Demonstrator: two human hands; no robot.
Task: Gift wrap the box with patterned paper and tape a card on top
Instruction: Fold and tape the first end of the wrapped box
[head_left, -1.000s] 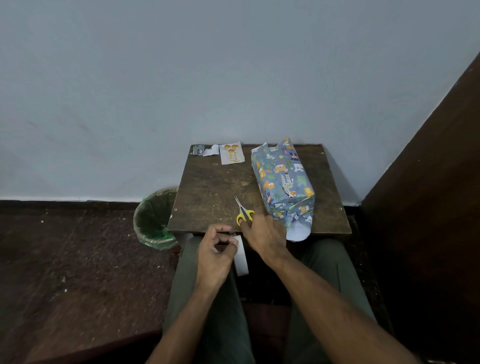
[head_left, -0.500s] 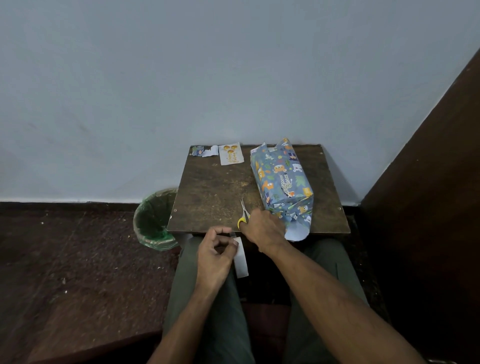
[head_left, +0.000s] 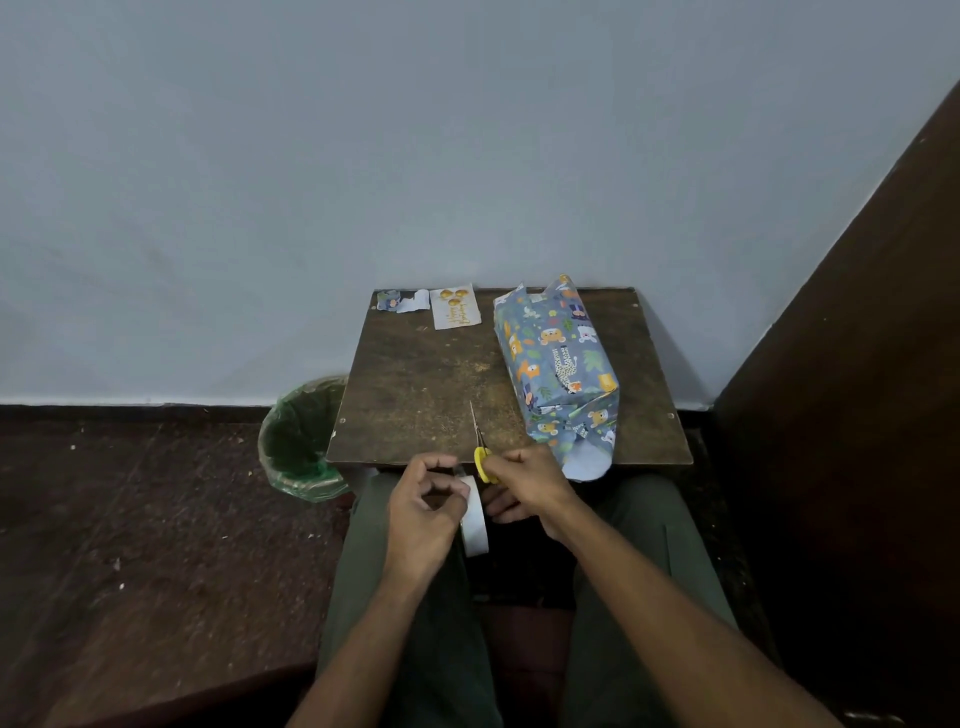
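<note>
**Box wrapped along its length, scissors and tape in hand**

Box (head_left: 558, 364) lies on the right half of the worktop (head_left: 415, 384), running from the far edge to the near edge. I see it covered in blue animal-print paper, with the flap at its near end hanging loose over the near edge and the far end also sticking up unfolded. Card (head_left: 456, 307) sits flat at the far edge, left of the box and apart from it, with a small paper scrap (head_left: 402, 300) just beside it at the far left corner.

My left hand (head_left: 423, 512) is curled over my lap just below the near edge, thumb and fingers pinched on a white tape roll (head_left: 474, 519) that hangs edge-on beside the palm. My right hand (head_left: 527, 483) is closed on the yellow handles of the scissors (head_left: 480, 447), whose blades look nearly closed and point away across the near edge of the worktop. The two hands are close together, almost touching at the roll.

A bin with a green liner (head_left: 301, 441) stands on the floor by the worktop's near left corner.
</note>
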